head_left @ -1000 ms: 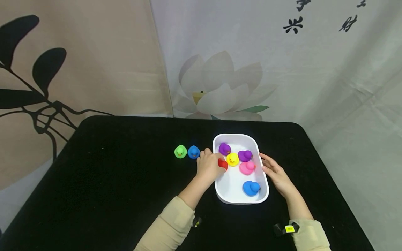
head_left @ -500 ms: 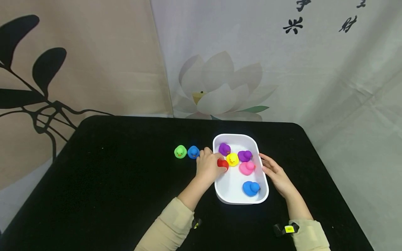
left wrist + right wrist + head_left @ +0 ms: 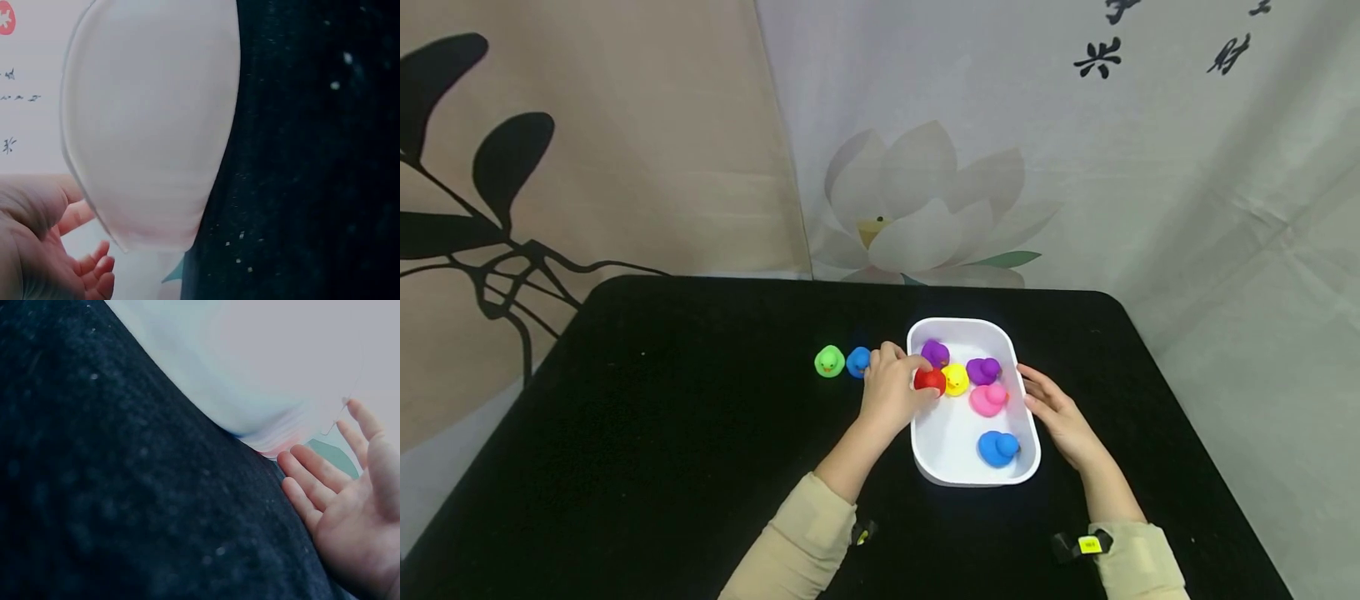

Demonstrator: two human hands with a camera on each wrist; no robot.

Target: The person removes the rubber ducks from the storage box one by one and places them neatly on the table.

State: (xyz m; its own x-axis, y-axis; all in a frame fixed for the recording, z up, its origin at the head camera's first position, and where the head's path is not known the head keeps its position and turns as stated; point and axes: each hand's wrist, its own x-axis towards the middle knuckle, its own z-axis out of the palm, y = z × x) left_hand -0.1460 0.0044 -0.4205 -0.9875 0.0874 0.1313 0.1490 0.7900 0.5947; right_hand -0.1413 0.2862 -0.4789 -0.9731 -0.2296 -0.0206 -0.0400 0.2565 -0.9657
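Left hand (image 3: pixel 891 387) and red toy (image 3: pixel 929 382): moved slightly toward the far end of the white tray (image 3: pixel 947 450) since the earlier frame
Black surface (image 3: pixel 662 433): carries the tray
White tray: looks light and stiff; steady it by the rim
Right hand (image 3: pixel 1060 412): fingers loosely extended, touching the tray's right side
Left hand: fingers narrowed, pinching the red toy
Red toy: at the tray's left side, beside the yellow duck (image 3: pixel 956 380); probably light, soft, hardly fragile; best gripped round the body
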